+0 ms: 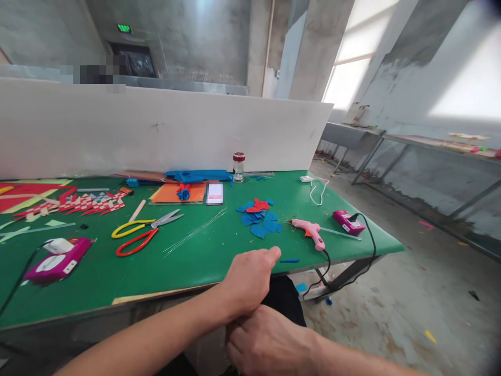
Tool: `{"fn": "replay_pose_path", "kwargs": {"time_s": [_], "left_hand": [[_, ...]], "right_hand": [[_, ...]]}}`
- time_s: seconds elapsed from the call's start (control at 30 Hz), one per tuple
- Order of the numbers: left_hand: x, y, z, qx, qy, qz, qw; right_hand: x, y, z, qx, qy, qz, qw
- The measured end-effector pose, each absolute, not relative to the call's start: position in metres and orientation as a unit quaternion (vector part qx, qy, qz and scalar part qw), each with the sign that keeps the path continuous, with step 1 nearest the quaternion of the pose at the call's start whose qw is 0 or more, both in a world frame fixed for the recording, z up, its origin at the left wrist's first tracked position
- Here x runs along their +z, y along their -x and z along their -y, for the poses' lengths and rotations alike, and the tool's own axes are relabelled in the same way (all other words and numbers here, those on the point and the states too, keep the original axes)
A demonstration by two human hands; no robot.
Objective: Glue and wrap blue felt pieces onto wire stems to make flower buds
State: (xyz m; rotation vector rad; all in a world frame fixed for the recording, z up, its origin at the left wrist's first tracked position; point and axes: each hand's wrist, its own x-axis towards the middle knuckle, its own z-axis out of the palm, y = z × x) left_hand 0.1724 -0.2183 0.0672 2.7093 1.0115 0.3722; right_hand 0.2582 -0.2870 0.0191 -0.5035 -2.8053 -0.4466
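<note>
My left hand point(250, 277) is closed at the front edge of the green table point(207, 261), its thumb along the top and its fingers mostly hidden. Just below and touching it, my right hand point(270, 334) has its fingers curled inward. Whatever either hand may hold is out of sight. A thin dark-blue strip point(290, 260) lies right of my left hand. Beyond it are a pile of blue cut petals point(260, 230) with red petals point(258, 207) on top. To their right, a pink hot glue gun point(311, 232) rests on its side.
Yellow-and-red scissors point(152, 227), thin wires point(195, 232) and a phone point(215, 193) lie left of the petals. A red-lidded jar point(238, 167) stands before the white board point(168, 130). Purple power strips point(348, 222) with black cords sit at both sides. Orange sheets point(168, 193) lie farther back.
</note>
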Motion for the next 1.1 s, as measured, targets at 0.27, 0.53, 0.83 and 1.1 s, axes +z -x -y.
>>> {"fn": "replay_pose_path", "kwargs": {"time_s": [0.27,0.53,0.83,1.1], "left_hand": [[0.064,-0.143,0.209,0.110,-0.897,-0.403,0.145],[0.058,-0.088,0.149,0.230,-0.835,-0.469,0.171],[0.058,-0.107,0.140,0.330,-0.685,-0.391,0.519],[0.039,-0.123,0.162,0.130,-0.704,-0.366,0.594]], "right_hand": [[0.020,-0.246,0.275,-0.148,0.145,0.958,0.198],[0.018,-0.293,0.271,-0.182,0.362,0.875,0.265],[-0.029,-0.305,0.262,-0.158,0.316,0.924,0.148],[-0.020,-0.306,0.263,-0.161,0.250,0.951,0.084]]}}
